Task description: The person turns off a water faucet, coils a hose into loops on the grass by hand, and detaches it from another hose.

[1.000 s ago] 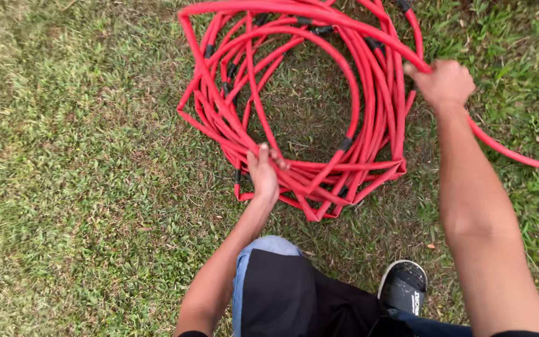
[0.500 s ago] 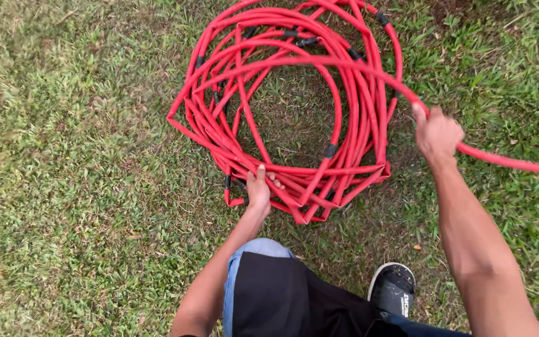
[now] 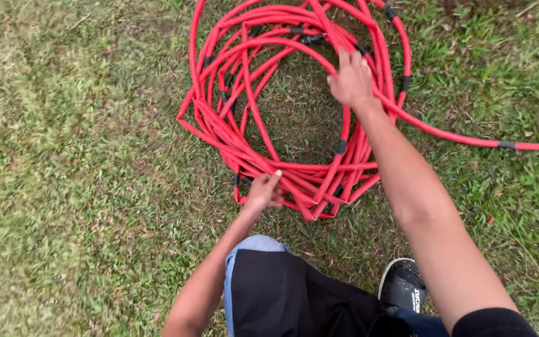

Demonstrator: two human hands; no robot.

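A long red hose [image 3: 263, 131] with black bands lies coiled in many loops on the grass. My left hand [image 3: 263, 190] grips the near edge of the coil, fingers closed over a few strands. My right hand [image 3: 350, 78] reaches across the right side of the coil and presses on the strands there, fingers spread over them. A loose length of the same hose runs off from under that hand to the right edge of the view.
Short, patchy grass [image 3: 82, 162] surrounds the coil on all sides. My bent knee in blue jeans under a black cloth [image 3: 276, 287] and a black shoe [image 3: 403, 287] are at the bottom.
My right hand has moved up and left, from the loose hose beside the coil onto the coil's right side, laying that length onto the loops. My left hand stayed on the near edge.
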